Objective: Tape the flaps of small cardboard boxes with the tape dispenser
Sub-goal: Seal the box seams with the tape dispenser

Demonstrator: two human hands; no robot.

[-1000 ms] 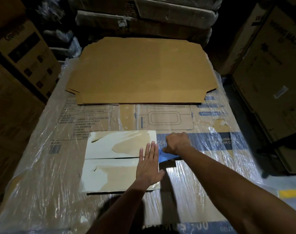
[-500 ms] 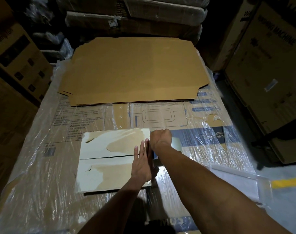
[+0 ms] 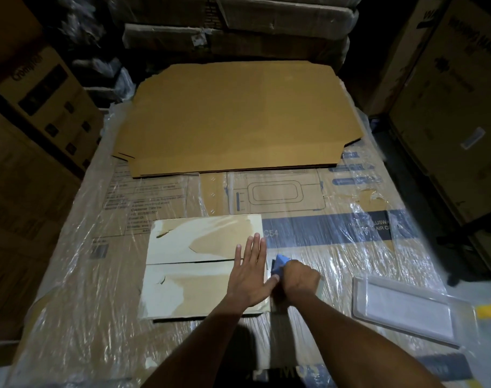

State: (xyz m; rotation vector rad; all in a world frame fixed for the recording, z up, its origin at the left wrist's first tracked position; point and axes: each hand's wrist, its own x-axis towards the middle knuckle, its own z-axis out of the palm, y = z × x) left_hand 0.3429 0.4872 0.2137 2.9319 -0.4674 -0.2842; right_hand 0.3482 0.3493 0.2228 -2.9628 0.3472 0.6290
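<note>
Your left hand (image 3: 248, 278) is lying flat, fingers straight and together, on the small white-and-tan cardboard box's (image 3: 194, 264) right edge, while your right hand (image 3: 300, 281) is gripping the blue tape dispenser (image 3: 279, 263) beside it.

- Premises: a warehouse or goods storeroom, dimly lit.
- Large printed shipping cartons (image 3: 40, 107) stand stacked on the left; taller cartons (image 3: 457, 113), one marked as a washing machine, stand on the right.
- Further wrapped cartons (image 3: 238, 32) are piled at the back.
- The work surface is itself a big appliance carton wrapped in clear stretch film (image 3: 336, 247), with printed labels showing through.
- A flattened brown cardboard sheet (image 3: 238, 116) lies on top of it.
- A grey concrete floor with a yellow painted line (image 3: 489, 312) shows at the right edge.
</note>
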